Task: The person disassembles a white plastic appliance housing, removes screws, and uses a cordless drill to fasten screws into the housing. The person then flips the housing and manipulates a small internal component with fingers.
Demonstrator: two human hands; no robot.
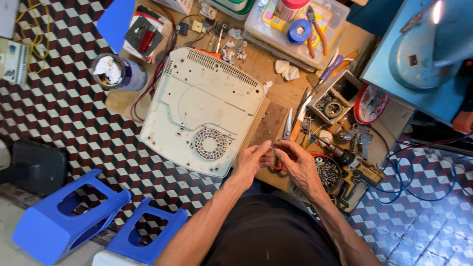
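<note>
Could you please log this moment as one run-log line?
left hand: pinching small part | right hand: pinching same part | white appliance: upside down on workbench

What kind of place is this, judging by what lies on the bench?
Probably a small repair workshop for home appliances. A white appliance lies upside down on a cluttered wooden bench, with a cordless drill, a tub of screws and pliers around it.

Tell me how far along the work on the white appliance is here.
Done: the appliance lies underside up on the bench, back cover on. In hand: the left hand and right hand meet over something small beside it, too small to identify. Left: whether its screws are in cannot be told; the drill, scissors and screw tub lie out by the right hand.
</note>
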